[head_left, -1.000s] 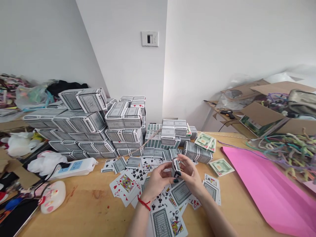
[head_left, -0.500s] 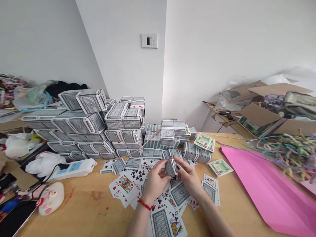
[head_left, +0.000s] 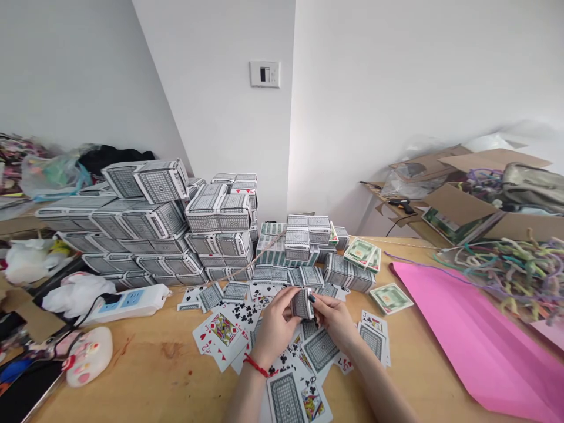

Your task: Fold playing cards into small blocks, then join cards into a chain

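Between my two hands is a small box folded from playing cards (head_left: 301, 305), its grey patterned card backs facing outward. My left hand (head_left: 279, 314) grips its left side, fingers behind and thumb in front. At its right edge, my right hand (head_left: 332, 317) pinches with thumb and fingers; dark nail polish shows. Loose playing cards (head_left: 224, 329), some face up and some face down, lie spread on the wooden table (head_left: 150, 364) under and around my hands. A face-down card (head_left: 321, 349) rests just below my right hand.
Stacked card boxes (head_left: 161, 181) rise at the back left, with smaller card blocks (head_left: 308, 229) behind my hands. Green card packs (head_left: 391, 298) lie to the right, beside pink paper (head_left: 458, 335). A white power strip (head_left: 132, 302) sits left. Pipe cleaners (head_left: 520, 270) heap at far right.
The folded card box has turned and sits more upright between my hands. My right hand has shifted slightly right and down, its fingers now pinching the box's edge.
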`<state>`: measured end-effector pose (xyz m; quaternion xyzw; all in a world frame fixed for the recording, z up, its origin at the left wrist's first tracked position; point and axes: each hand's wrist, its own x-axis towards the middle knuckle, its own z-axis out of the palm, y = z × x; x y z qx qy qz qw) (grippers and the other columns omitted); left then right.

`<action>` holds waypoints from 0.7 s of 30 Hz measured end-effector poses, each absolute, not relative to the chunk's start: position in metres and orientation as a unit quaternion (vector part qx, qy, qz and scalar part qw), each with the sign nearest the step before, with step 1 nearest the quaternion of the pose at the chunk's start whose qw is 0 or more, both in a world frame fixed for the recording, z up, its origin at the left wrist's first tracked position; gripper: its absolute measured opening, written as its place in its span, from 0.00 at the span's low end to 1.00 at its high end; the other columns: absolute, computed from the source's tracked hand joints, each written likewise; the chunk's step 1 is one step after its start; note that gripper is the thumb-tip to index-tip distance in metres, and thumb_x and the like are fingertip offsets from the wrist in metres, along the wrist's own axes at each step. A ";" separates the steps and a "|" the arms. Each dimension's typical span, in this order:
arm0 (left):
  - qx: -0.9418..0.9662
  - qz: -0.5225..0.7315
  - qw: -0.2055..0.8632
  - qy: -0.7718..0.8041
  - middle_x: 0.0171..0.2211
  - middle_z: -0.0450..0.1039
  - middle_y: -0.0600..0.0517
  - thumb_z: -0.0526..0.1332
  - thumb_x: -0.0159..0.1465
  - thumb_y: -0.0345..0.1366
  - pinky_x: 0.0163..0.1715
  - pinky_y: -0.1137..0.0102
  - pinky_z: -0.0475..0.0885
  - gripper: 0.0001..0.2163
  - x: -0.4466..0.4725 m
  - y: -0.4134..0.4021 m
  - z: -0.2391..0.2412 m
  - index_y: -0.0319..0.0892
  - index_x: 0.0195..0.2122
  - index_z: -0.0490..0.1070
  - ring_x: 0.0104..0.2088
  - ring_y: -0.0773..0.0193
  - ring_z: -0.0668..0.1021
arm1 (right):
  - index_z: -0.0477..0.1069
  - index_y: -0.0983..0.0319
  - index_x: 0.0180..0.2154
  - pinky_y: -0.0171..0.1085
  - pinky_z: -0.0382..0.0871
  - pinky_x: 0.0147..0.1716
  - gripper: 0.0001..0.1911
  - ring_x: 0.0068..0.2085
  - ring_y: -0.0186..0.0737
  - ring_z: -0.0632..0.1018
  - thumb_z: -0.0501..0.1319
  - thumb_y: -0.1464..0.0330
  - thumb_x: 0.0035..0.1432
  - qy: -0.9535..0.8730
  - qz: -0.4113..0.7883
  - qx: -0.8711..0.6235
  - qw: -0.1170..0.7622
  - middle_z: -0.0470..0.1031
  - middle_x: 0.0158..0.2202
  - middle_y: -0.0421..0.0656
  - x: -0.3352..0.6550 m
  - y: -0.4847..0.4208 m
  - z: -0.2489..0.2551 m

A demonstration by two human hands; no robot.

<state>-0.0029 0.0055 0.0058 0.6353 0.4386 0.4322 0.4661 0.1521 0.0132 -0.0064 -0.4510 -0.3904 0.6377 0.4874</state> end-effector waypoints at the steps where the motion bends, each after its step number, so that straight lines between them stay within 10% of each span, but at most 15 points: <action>1: 0.636 0.430 0.468 0.437 0.55 0.59 0.51 0.55 0.52 0.23 0.45 0.64 0.70 0.25 -0.003 0.005 0.006 0.50 0.51 0.63 0.51 0.57 0.68 | 0.76 0.63 0.34 0.30 0.50 0.17 0.20 0.17 0.28 0.58 0.64 0.55 0.43 -0.393 0.634 -0.455 0.486 0.62 0.14 0.35 0.152 0.013 -0.006; 21: 0.663 0.425 0.418 0.453 0.55 0.58 0.52 0.54 0.53 0.24 0.45 0.66 0.70 0.25 0.000 0.001 0.003 0.52 0.51 0.61 0.51 0.58 0.67 | 0.76 0.63 0.26 0.31 0.47 0.17 0.18 0.17 0.30 0.55 0.61 0.54 0.44 -0.457 0.531 -0.519 0.490 0.56 0.13 0.35 0.150 0.010 0.001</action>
